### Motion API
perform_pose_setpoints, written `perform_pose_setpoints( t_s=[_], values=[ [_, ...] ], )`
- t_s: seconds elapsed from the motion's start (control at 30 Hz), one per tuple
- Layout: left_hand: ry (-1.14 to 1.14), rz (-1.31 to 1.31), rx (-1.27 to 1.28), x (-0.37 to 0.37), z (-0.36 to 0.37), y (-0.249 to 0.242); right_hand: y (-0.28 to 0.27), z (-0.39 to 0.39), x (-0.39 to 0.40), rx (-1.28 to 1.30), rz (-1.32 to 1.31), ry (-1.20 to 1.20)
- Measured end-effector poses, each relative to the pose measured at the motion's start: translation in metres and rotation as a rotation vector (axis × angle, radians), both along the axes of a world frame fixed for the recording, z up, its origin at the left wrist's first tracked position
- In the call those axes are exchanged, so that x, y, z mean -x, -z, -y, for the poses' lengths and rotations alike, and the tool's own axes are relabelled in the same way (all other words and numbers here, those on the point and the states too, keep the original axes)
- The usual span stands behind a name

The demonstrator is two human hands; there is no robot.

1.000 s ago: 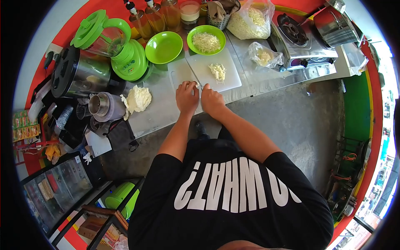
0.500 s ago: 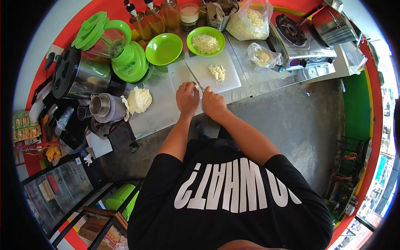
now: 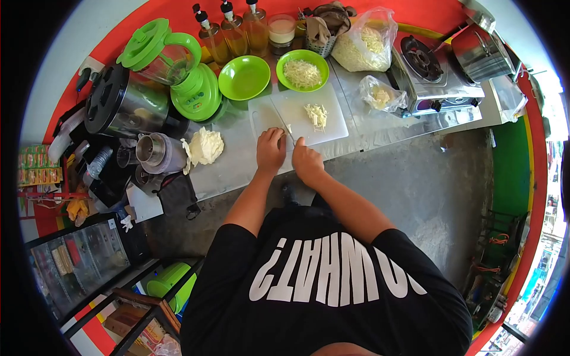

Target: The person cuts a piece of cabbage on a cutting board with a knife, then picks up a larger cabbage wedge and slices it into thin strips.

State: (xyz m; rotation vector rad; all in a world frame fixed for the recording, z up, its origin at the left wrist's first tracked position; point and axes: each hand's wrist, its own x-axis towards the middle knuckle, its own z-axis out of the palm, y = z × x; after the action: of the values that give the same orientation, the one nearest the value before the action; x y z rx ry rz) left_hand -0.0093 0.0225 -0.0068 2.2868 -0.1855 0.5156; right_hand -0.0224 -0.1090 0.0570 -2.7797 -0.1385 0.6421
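Observation:
My right hand [image 3: 307, 161] is wrapped round the handle of a knife [image 3: 284, 123], whose blade points away over the white cutting board [image 3: 337, 126]. Left of the blade, at the board's near edge, my left hand [image 3: 271, 149] has its fingers bent down and close together. What they press on, if anything, is hidden. A tiny pale piece [image 3: 289, 127] lies by the blade. To the right on the board rests a small heap of pale cut strips [image 3: 316, 117]. Behind the board, a green bowl [image 3: 302, 70] holds a mound of fine pale shreds.
A second green bowl [image 3: 244, 78] and a green blender [image 3: 191, 92] stand back left, with pump bottles [image 3: 233, 32] behind. A crumpled cream-coloured bundle [image 3: 206, 146] lies left of my hands. At right are plastic bags [image 3: 363, 50] of pale food and a gas stove [image 3: 442, 89].
The whole view has shifted, so the counter sits slightly lower and further right. Both hands stay at the board's near edge, and the knife blade lies at a slightly different angle.

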Motion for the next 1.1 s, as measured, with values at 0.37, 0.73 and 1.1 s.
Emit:
perform_pose_setpoints(
  t_s=[0.37, 0.73, 1.1],
  values=[
    [-0.031, -0.029, 0.001, 0.004, 0.004, -0.002, 0.004, 0.002, 0.003, 0.023, 0.048, 0.003],
    [-0.049, 0.041, 0.033, 0.003, 0.003, 0.002, 0.007, -0.007, 0.001, 0.061, 0.083, -0.035],
    [-0.049, 0.009, 0.024, 0.004, 0.002, 0.002, 0.006, -0.007, -0.005, 0.098, 0.098, -0.111]
  ],
)
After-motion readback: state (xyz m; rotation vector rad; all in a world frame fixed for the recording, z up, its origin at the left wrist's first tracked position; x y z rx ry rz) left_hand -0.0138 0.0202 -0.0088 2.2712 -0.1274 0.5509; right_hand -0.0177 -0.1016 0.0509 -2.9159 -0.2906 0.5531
